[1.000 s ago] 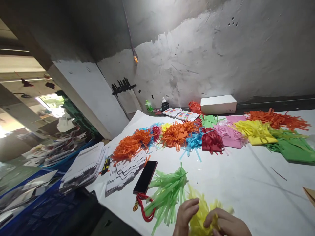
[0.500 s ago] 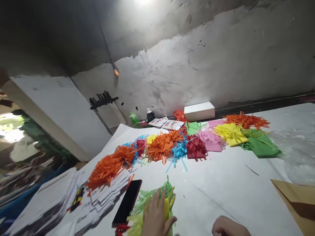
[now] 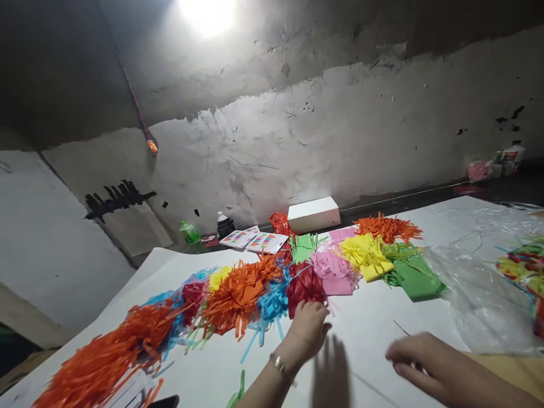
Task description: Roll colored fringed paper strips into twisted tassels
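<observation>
A row of fringed paper bundles lies across the white table (image 3: pixel 369 317): orange (image 3: pixel 238 294), blue (image 3: pixel 270 303), red (image 3: pixel 304 286), pink (image 3: pixel 334 272), yellow (image 3: pixel 365 255) and green (image 3: pixel 414 277). My left hand (image 3: pixel 308 331), a bracelet on its wrist, reaches forward with its fingertips at the near edge of the red bundle; nothing is held in it. My right hand (image 3: pixel 419 360) hovers low over the bare table to the right, fingers loosely apart, holding nothing.
A clear plastic bag (image 3: pixel 480 294) lies at the right with more coloured paper (image 3: pixel 525 266) beyond it. A white box (image 3: pixel 313 214), printed cards (image 3: pixel 253 239) and two bottles (image 3: pixel 206 229) stand by the wall. A large orange fringe pile (image 3: pixel 102 362) fills the near left.
The view has swung right and up. My left hand left the green and yellow fringe near me and reached forward to the red bundle. My right hand rose into view.
</observation>
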The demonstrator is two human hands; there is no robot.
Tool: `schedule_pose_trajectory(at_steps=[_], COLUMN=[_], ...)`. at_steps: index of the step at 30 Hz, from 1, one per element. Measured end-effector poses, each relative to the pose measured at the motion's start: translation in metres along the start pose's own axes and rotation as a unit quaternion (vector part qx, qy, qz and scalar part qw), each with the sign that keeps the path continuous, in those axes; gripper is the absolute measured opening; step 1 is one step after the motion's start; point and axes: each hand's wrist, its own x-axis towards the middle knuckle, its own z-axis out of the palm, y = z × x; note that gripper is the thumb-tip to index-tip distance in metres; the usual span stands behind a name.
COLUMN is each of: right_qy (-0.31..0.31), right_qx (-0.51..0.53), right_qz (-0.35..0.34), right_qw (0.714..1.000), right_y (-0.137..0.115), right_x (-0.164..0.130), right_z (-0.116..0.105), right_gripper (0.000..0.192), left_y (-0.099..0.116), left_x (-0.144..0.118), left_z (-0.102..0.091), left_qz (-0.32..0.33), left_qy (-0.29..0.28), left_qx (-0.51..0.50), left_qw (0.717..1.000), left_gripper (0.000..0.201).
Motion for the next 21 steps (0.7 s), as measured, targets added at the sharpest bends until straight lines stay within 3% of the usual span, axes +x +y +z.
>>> schedule_pose_trajectory(at_steps=[3,5,8,12,16,19,21], right_qy=[-0.037,-0.05,-0.05,-0.022,-0.041,-0.047,-0.038], right_qx=[-0.055,-0.084,-0.123,-0.166,-0.188,-0.176,-0.159], right_qz=[-0.005,-0.001,0.01,0.016,-0.001,-0.017,-0.019], right_qw=[0.998,0.995,0.991,0.986,0.981,0.983,0.986], right_y=[0.011,0.02,0.029,0.03,0.043,0.069,0.086], right_x=[0.066,0.108,0.164,0.218,0.232,0.222,0.209], right_z=[-0.01,0.0,0.032,0.083,0.108,0.099,0.086], right_gripper=[0.022,0.02,0.014,0.02,0.016,0.014,0.015], left_y=[-0.012,-0.027,-0.051,-0.078,-0.091,-0.089,-0.082], left_x=[0.069,0.088,0.086,0.067,0.067,0.081,0.092], left_z=[0.027,0.047,0.063,0.061,0.056,0.062,0.07], left_qz=[0.014,0.0,-0.032,-0.075,-0.127,-0.163,-0.181], left_qy=[-0.01,0.0,0.022,0.03,0.036,0.021,-0.008], left_qx=[0.004,0.016,0.022,-0.019,-0.116,-0.234,-0.334], left_qw=[1.0,1.0,0.999,0.997,0.984,0.958,0.925], left_gripper=[0.012,0.008,0.01,0.008,0.009,0.017,0.022])
